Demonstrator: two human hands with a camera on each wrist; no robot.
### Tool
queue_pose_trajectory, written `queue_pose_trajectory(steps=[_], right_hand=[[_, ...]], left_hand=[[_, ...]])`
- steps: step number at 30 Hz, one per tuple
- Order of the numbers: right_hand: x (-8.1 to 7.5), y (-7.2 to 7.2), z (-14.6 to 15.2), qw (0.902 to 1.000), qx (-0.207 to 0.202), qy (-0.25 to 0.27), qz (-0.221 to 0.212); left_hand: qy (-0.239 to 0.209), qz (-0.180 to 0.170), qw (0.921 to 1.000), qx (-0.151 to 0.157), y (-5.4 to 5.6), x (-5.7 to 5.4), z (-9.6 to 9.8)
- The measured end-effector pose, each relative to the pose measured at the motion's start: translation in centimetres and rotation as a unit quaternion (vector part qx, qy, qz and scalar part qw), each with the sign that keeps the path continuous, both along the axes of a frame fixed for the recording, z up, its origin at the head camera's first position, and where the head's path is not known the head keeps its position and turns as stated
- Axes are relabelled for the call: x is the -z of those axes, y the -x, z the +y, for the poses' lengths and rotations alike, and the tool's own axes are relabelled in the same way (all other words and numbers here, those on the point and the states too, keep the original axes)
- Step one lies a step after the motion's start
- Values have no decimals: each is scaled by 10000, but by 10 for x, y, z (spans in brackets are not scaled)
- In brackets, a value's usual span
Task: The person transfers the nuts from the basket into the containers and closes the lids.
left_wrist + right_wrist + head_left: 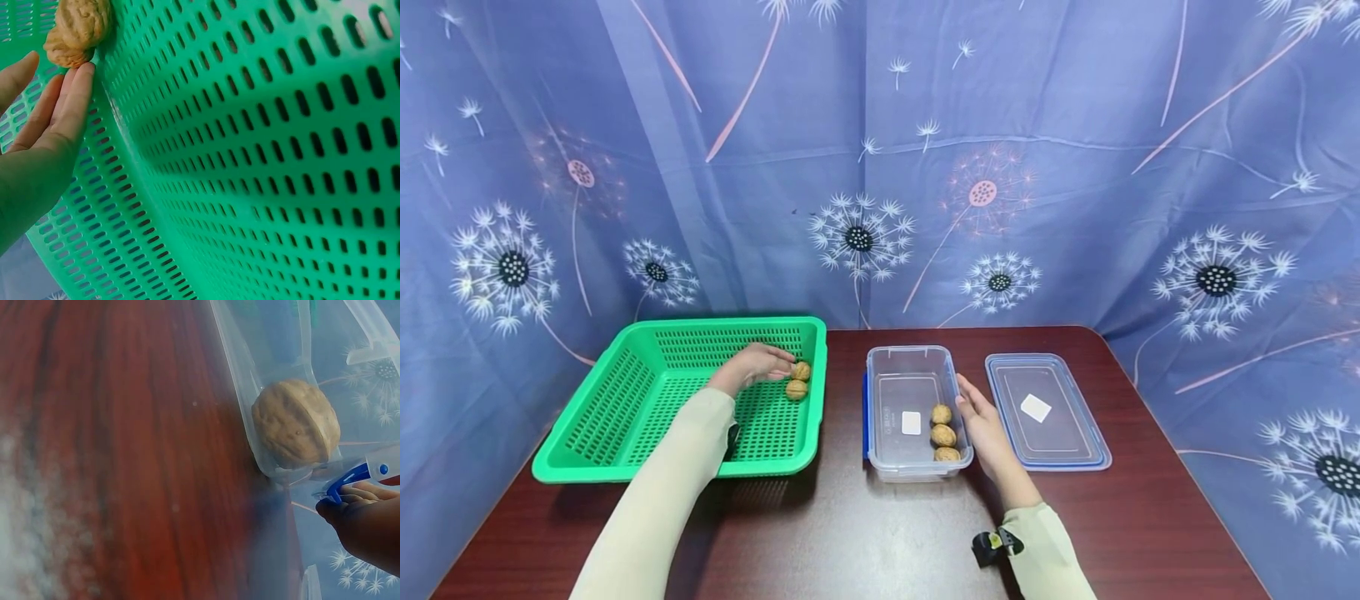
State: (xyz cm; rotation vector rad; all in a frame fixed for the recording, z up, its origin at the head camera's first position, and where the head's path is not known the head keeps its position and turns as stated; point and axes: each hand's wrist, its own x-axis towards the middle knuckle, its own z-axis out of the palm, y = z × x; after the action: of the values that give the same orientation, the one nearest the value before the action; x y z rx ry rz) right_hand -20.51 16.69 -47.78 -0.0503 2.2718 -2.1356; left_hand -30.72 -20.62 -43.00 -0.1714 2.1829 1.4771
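Observation:
Inside the green plastic basket [662, 475], my left hand [758, 364] reaches to the right wall with straight fingers. Its fingertips are right at two walnuts [81, 28], and the thumb stands apart from them. My right hand [983, 421] is at the right side of a clear plastic container [891, 379], its thumb and fingers around the blue-edged side latch [350, 478]. Three walnuts [943, 436] lie in a row along the container's right wall. In the right wrist view, one walnut [297, 424] shows through the clear wall.
A clear lid with a blue edge [1052, 412] lies flat to the right of the container. Both containers stand on a dark red-brown table [842, 533]. Behind it hangs a blue curtain [925, 250] with dandelion prints.

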Motion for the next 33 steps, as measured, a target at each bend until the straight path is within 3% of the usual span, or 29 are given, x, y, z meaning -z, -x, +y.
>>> queue_pose_trajectory(steps=[7,14,20,33], right_hand=[[-1,-1,0,10000,-18,-33,15],[-1,-3,-1,10000,-11,-55,-22],[1,-3,-2,10000,22,34,-28],[2,1,-1,9999,29,81,93]], left_hand=[[384,102,9991,129,-3,1,5],[904,210,9957,22,-6,3,10],[1096,431,9930,6,-8,3,11],[611,864,9943,101,-4,-5,4]])
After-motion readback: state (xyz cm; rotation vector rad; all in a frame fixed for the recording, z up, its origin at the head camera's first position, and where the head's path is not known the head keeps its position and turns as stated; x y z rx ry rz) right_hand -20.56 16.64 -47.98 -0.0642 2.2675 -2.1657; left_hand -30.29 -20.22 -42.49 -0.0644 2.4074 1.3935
